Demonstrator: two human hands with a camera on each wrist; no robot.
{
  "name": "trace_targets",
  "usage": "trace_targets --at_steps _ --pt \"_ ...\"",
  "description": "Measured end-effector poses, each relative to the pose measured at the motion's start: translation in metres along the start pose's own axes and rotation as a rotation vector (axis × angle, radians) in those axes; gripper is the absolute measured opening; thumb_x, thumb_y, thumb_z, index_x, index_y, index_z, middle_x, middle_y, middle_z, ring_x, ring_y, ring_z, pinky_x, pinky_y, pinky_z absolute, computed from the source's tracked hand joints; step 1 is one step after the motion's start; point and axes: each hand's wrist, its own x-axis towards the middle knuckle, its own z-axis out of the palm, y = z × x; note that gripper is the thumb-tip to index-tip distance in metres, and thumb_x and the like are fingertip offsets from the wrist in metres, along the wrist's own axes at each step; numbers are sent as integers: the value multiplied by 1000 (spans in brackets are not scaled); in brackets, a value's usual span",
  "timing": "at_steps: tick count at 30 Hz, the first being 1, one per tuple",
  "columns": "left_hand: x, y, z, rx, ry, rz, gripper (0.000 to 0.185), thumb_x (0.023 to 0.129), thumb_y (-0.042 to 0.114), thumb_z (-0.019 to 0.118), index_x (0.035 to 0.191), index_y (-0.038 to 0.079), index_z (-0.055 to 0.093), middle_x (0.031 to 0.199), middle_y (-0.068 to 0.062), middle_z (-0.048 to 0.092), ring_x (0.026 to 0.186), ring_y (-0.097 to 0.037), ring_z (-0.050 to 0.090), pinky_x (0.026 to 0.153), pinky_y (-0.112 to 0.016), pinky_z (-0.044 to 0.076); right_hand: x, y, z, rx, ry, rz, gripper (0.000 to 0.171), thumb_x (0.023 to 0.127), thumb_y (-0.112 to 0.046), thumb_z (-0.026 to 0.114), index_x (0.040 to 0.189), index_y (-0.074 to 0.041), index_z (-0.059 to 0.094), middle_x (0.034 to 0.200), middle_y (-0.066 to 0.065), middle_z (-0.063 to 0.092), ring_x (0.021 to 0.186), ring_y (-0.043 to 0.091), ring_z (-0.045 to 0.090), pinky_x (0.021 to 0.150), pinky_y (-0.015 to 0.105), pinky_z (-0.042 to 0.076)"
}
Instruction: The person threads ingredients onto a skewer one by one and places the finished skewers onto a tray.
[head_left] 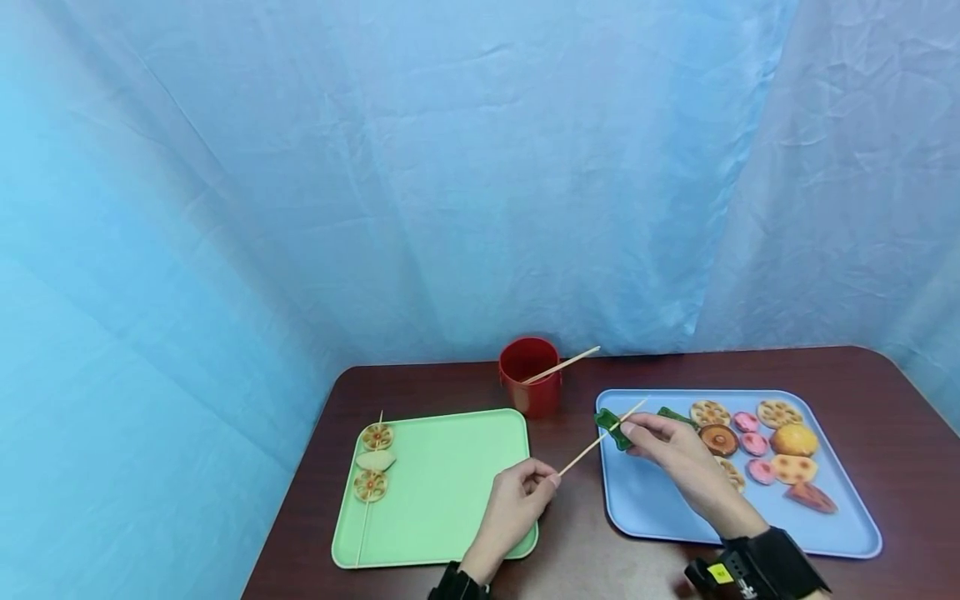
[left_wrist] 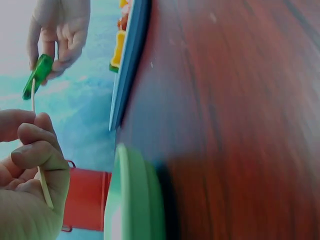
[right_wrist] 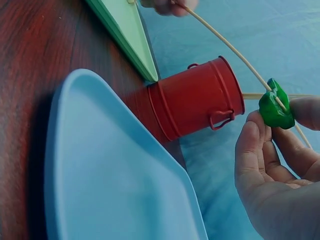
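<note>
Green food piece (head_left: pixel 613 430) pinched by right hand (head_left: pixel 675 454), already poked onto thin wooden stick (head_left: pixel 592 442). Stick's lower end pinched tight in left hand's (head_left: pixel 513 508) grip, fingers curled round. Piece sitting high up, close to right grip, far from left grip. Just one piece on so far, looks like an early step. Done already: one full stick with three pieces (head_left: pixel 373 458), lying on green tray (head_left: pixel 450 483) beyond left grip. Lots of food left on blue tray (head_left: pixel 652 508) under right grip. Red cup (head_left: pixel 529 379) with another stick, behind both grips on brown worktop (head_left: pixel 885 433).
</note>
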Motion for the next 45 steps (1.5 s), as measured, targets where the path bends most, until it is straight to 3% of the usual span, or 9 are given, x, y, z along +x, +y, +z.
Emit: trace_targets --at_steps 5,12,19,23,33,45 --pt "3 6 12 -66 24 -36 10 96 10 70 96 1 75 73 5 61 52 -5 47 49 -18 36 0 0 6 -29 16 10 53 103 -39 64 134 4 62 124 12 67 100 18 69 95 38 54" --pt "5 13 24 -204 46 -85 18 95 8 69 96 -9 70 69 -6 61 52 -6 46 48 -18 36 -1 0 13 -49 6 17 55 103 -42 63 135 3 63 128 14 65 103 24 69 98 45 53" --pt "9 14 31 -313 49 -122 19 94 8 69 98 -11 69 71 -6 62 55 -7 46 50 -20 38 -1 4 17 -15 -22 -45 48 105 -35 61 132 5 64 124 14 67 98 17 68 91 35 56" --pt "10 13 33 -349 35 -139 20 95 9 68 100 -11 68 70 -2 60 54 -6 45 50 -21 39 0 8 19 3 -53 -72 46 105 -32 62 129 7 65 120 14 68 97 18 68 90 37 57" --pt "11 9 37 -371 39 -184 24 96 12 69 104 -11 68 70 2 60 52 -6 41 49 -22 36 -1 12 26 41 -78 -83 45 104 -28 64 129 9 65 122 17 69 99 15 69 89 36 58" --pt "10 9 41 -349 76 -198 25 95 13 69 96 -12 67 68 4 59 51 -4 40 48 -21 35 -1 19 32 10 -159 -83 44 105 -31 62 128 7 66 119 15 71 101 14 68 88 34 58"
